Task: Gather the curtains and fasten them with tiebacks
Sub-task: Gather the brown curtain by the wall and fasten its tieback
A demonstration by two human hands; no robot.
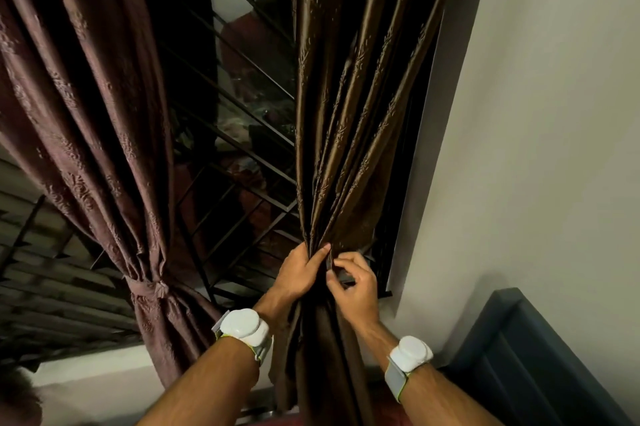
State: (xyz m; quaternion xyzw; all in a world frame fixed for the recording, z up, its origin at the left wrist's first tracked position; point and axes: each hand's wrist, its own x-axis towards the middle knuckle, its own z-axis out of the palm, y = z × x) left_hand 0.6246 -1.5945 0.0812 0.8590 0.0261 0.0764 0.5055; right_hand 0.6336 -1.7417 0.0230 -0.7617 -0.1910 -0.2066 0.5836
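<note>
Our left hand (300, 272) wraps the gathered folds of the right curtain (349, 120) at the pinch point, close to the window's right edge; that grip is closed firmly around the cloth. Our right hand (351, 282) pinches something dark and narrow beside it, likely the tieback, though we cannot tell for sure. The left curtain (93, 114) hangs already cinched by its tieback (152, 288). We should keep the folds bunched tight while passing the band around.
</note>
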